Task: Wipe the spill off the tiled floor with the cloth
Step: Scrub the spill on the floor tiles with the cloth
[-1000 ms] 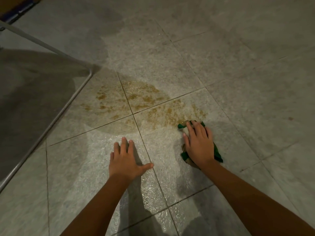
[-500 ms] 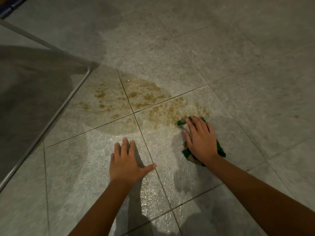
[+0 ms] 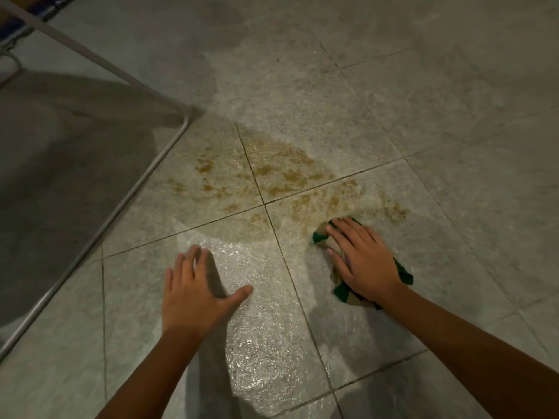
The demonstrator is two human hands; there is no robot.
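Observation:
A brownish-yellow spill (image 3: 272, 176) spreads over the grey tiled floor (image 3: 438, 116) where four tiles meet. My right hand (image 3: 363, 261) presses flat on a green and tan cloth (image 3: 322, 234) at the spill's near right edge; most of the cloth is hidden under the palm, and green corners stick out at both ends. My left hand (image 3: 196, 291) rests flat on a wet, shiny tile nearer to me, with fingers spread and nothing in it.
A thin metal frame (image 3: 121, 204) with a corner near the spill runs along the left, with dark shade beneath it. A wet sheen (image 3: 251, 343) covers the tile between my arms.
My right hand has slid the cloth slightly forward and left into the spill's edge. My left hand stays planted on the floor.

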